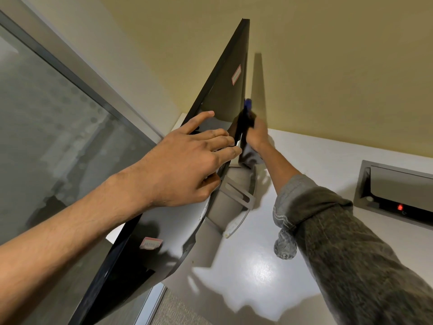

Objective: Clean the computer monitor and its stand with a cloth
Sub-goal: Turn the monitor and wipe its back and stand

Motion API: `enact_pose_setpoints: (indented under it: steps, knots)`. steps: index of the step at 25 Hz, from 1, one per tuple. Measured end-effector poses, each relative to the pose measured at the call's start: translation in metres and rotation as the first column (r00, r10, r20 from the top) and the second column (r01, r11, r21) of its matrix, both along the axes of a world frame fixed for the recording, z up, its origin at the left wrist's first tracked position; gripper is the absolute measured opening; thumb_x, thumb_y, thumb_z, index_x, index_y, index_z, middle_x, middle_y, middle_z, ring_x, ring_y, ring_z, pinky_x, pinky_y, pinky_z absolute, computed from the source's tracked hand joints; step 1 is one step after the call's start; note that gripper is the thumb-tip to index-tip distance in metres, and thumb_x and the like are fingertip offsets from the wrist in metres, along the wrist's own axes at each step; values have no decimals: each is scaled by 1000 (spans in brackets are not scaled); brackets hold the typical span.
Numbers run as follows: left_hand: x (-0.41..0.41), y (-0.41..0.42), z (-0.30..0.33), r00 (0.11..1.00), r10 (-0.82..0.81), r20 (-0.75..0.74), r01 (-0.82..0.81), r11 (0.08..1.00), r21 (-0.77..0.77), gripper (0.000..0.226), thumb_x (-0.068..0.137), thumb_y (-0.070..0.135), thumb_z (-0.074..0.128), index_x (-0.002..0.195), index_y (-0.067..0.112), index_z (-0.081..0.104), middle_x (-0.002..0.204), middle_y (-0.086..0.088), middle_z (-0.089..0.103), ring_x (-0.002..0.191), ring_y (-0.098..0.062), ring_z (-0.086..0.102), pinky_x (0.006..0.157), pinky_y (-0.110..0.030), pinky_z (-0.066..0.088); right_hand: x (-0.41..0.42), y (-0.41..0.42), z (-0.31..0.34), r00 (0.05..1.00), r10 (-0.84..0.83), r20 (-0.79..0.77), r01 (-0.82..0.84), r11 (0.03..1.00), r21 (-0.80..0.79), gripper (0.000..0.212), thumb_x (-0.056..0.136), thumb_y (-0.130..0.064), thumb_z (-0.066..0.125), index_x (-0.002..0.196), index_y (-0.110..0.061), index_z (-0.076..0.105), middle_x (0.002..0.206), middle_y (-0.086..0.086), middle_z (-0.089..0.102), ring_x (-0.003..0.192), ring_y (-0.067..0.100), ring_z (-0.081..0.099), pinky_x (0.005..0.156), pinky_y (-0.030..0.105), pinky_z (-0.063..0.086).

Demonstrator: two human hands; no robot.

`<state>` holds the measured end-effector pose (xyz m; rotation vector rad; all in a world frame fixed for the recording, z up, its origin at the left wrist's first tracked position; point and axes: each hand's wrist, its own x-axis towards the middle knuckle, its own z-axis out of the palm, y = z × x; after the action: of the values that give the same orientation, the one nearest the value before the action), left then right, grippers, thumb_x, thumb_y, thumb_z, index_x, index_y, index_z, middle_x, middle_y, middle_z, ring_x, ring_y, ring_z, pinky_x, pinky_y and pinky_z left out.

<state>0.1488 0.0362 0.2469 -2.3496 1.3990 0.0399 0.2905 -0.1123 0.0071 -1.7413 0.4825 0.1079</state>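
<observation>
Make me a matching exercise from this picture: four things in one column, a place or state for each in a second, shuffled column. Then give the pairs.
Things:
1. left hand
2. right hand
3. red-edged sticker
4. red light

Places or states:
A. glowing in the recessed desk box
B. stuck high on the monitor back
C. resting on the monitor's back
D. holding the cloth behind the monitor

Pairs: 1-C, 2-D, 3-B, 4-A
</observation>
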Motion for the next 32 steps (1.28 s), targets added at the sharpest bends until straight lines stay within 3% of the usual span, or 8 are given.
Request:
enact_pose_setpoints:
  steps: [2, 5, 9, 14, 17, 21, 29, 32]
  knots:
    - [0, -1, 0, 1000, 2, -4, -2, 1000, -6, 61, 80, 39, 34, 132, 16, 57, 130, -4, 61, 128, -19, 51, 118, -47, 9, -8, 1, 5, 986, 133, -97, -138, 989, -46, 32, 104, -25, 37, 123, -7, 57, 99, 9, 59, 92, 28, 57, 70, 30, 43]
    - [-2, 1, 0, 1000, 18, -4, -18, 1000, -19, 60, 82, 39, 37, 135, 17, 54, 131, -4, 60, 129, -18, 50, 118, -43, 3, -29, -5, 15, 963, 201, -178, -226, 965, -133, 31, 103, -18, 40, 130, -6, 51, 114, 16, 59, 105, 33, 56, 79, 32, 40]
    - [-5, -2, 4, 1000, 29, 0, -29, 998, -47, 56, 83, 32, 52, 137, 15, 52, 135, -6, 57, 132, -20, 46, 117, -38, -2, -61, -7, 32, 993, 115, -19, -117, 982, -147, 44, 101, -17, 41, 146, -15, 39, 140, 13, 50, 127, 35, 47, 103, 40, 38]
    - [-33, 2, 1, 997, 56, 54, -59, 997, 41, 60, 87, 35, 52, 144, 19, 43, 144, -7, 48, 140, -22, 35, 116, -42, -6, -98, -7, 50, 986, 22, 163, -15, 999, -41, 45, 103, -27, 42, 147, -25, 37, 150, 4, 42, 139, 29, 35, 114, 48, 30]
    - [-51, 9, 2, 992, 122, 24, -123, 989, 81, 64, 91, 39, 46, 150, 22, 30, 152, -5, 36, 146, -20, 22, 116, -39, -10, -125, -7, 52, 979, -1, 205, 0, 1000, 2, 43, 101, -27, 44, 144, -25, 43, 147, 3, 46, 136, 27, 40, 113, 47, 32]
    - [-71, 11, 2, 976, 218, 6, -217, 968, 122, 66, 95, 45, 41, 153, 25, 18, 159, -4, 22, 148, -18, 10, 119, -42, -6, -162, 3, 48, 982, 37, 184, -33, 999, -25, 46, 97, -51, 42, 136, -30, 52, 133, 1, 59, 121, 24, 54, 104, 48, 43]
    - [-112, 11, -42, 874, 428, -229, -415, 904, 102, 67, 98, 46, 36, 154, 26, 7, 163, -3, 6, 149, -18, 1, 121, -45, 1, -220, 0, 36, 982, 101, 162, -97, 995, -29, 31, 99, -36, 45, 112, -11, 60, 115, 10, 66, 107, 30, 59, 97, 46, 45]
    - [-131, 11, -101, 807, 472, -355, -453, 880, 142, 67, 98, 46, 38, 155, 22, 12, 162, -4, 9, 149, -20, 6, 121, -45, 4, -227, -6, 24, 985, 98, 143, -91, 995, -51, 25, 97, -26, 48, 117, -23, 63, 116, 3, 66, 108, 25, 59, 97, 42, 45]
